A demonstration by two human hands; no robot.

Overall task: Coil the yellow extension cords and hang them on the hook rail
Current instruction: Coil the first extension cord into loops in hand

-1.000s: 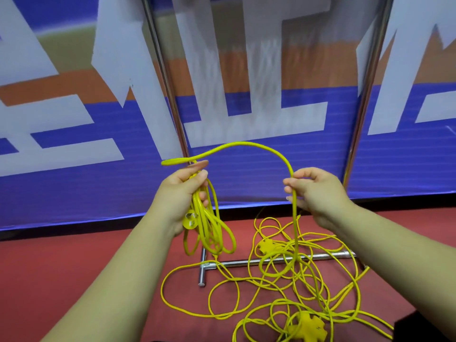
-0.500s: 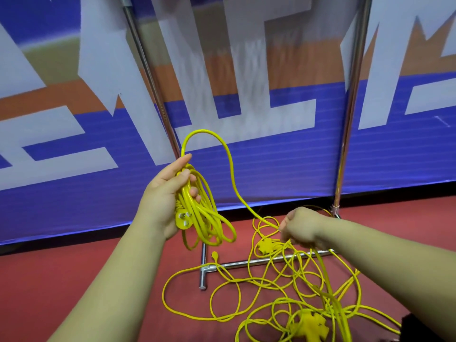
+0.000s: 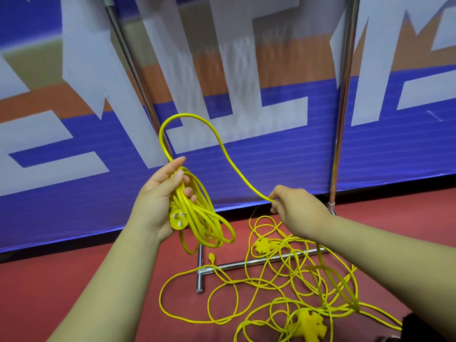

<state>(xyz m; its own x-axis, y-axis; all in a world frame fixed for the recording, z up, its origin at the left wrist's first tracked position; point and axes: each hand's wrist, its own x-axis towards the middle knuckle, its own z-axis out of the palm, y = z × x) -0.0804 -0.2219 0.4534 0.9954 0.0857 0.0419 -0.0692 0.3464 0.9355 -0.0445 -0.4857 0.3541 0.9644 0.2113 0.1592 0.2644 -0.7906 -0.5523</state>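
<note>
Here the left grip (image 3: 158, 201) clasps the coil (image 3: 204, 223) and the right grip (image 3: 298, 213) pinches the cord (image 3: 188, 115) rising from the floor tangle (image 3: 271, 287), where a snag on the stand foot (image 3: 199, 282) could jerk loops loose.

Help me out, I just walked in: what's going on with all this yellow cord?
A person is mid-coil. The left hand grips the coiled loops, plug at the palm; the right hand pinches the yellow extension cord, which arcs up between the hands. The rest lies in a tangle on the red floor across a metal stand base.
</note>
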